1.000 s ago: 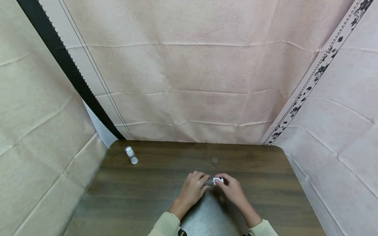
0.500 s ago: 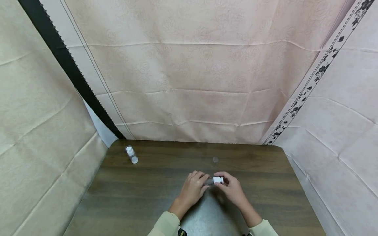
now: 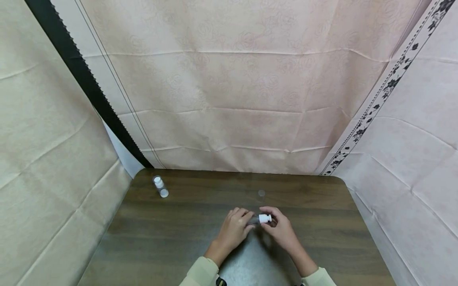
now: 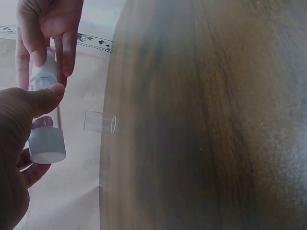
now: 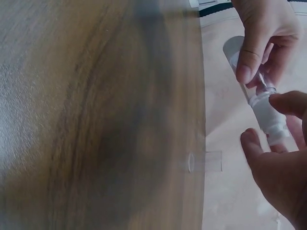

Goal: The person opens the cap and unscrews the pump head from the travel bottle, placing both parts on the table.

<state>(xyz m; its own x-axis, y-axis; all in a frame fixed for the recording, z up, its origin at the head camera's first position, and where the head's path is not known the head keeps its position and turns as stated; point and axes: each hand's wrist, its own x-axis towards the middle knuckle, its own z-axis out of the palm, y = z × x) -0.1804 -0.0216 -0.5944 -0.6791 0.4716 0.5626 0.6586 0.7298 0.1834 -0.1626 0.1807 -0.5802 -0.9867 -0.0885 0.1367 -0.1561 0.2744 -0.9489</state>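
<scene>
A small clear bottle [image 4: 46, 143] with a white base and a stepped white top [image 5: 269, 117] is held above the table between both hands. My left hand [image 3: 233, 227] grips its clear body, thumb across the side in the left wrist view. Around the white top curl the fingers of my right hand [image 3: 282, 230], its thumb at the collar and its index finger standing off to the side. A clear, hollow cap [image 3: 261, 193] stands on the table just beyond the hands.
The brown wooden table [image 3: 193, 198] has rounded far corners. A second small bottle [image 3: 160, 186], white at both ends, is at its far left. Pale cloth curtains [image 3: 229, 99] hang behind and on both sides.
My right thumb and fingers have loosened and spread from the white top, which shows more fully now. The left hand has kept its grip in place.
</scene>
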